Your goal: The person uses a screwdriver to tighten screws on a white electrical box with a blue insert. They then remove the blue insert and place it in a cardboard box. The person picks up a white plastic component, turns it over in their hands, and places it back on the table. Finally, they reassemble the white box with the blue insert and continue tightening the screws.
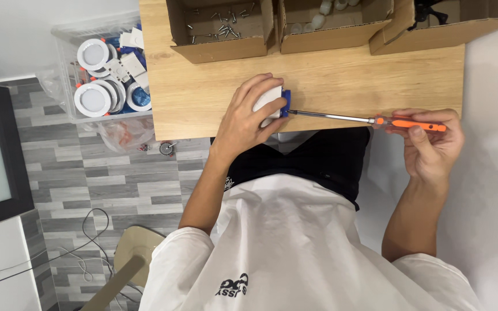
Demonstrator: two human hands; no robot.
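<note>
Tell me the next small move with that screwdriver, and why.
Probably turn the screwdriver in place. Its tip already meets the blue end of the small white part, which the left hand presses to the wooden table, and the right hand holds the orange handle in line.

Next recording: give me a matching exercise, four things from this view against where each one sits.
Things:
1. screwdriver
2. white and blue part
3. loose screws
4. round white lamps

Places:
A. clear bin on the floor
B. under the left hand
C. leftmost cardboard box
D. in the right hand

Pairs: 1-D, 2-B, 3-C, 4-A
</note>
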